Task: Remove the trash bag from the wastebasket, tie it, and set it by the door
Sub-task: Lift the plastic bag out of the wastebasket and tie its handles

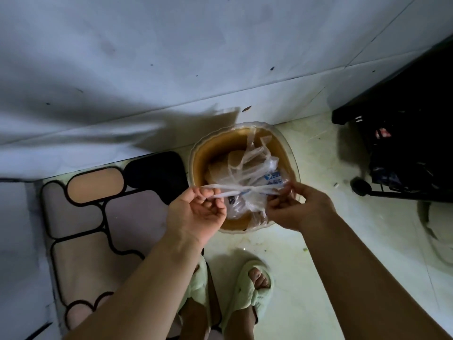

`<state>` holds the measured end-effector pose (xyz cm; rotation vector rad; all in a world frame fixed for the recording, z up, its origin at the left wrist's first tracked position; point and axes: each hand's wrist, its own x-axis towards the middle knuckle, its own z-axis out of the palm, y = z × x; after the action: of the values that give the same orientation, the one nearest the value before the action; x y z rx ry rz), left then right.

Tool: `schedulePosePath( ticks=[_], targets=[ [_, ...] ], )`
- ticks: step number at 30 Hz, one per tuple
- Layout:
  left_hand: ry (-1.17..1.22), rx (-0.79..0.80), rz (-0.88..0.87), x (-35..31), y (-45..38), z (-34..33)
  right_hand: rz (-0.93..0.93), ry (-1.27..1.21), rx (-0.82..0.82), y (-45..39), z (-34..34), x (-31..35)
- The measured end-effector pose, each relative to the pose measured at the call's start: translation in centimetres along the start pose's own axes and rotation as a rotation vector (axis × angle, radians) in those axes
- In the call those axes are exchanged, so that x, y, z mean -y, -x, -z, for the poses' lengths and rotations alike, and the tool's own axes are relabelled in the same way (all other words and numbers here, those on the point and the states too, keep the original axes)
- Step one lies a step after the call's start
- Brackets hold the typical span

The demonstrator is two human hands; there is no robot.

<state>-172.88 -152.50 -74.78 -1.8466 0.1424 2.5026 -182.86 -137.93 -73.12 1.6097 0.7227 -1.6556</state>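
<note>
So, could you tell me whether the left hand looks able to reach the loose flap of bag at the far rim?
Probably not right now: the left hand is gripping a bag handle, though nothing blocks the way.

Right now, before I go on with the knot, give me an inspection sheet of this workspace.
Surface: pale tiled floor, scuffed, small specks near the basket.
Job's things: clear trash bag with its body inside the brown wastebasket; its top is drawn into a twisted strip stretched between both hands.
Clutter: patterned mat left of the basket; dark wheeled rack to the right.
Hands: left hand pinches one end of the strip, right hand the other.
Cables: nothing seen.
Surroundings: tiled wall right behind the basket; green slippers on the person's feet; dim light; no door in view.
</note>
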Motion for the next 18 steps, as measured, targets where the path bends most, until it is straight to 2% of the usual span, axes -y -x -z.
schedulePosePath(
  ticks=[3,6,9,14,18],
  targets=[
    [-0.067,0.05,0.002,-0.3,1.0,-0.4,0.074,-0.059,0.094,0.9,0.0,-0.7],
    [-0.403,0.08,-0.05,-1.3,3.1,-1.3,0.165,0.102,0.24,3.0,-0.2,-1.4],
    [-0.732,0.162,-0.163,-1.8,6.2,-3.2,0.19,0.252,0.273,5.9,-0.1,-1.8],
    [-0.913,0.327,-0.308,-2.8,12.8,-7.3,0.262,0.319,0.378,12.8,-1.6,-1.8],
    [-1.06,0.417,-0.293,-4.1,19.0,-9.5,0.374,0.485,0.437,19.3,-2.6,-2.7]
  ],
)
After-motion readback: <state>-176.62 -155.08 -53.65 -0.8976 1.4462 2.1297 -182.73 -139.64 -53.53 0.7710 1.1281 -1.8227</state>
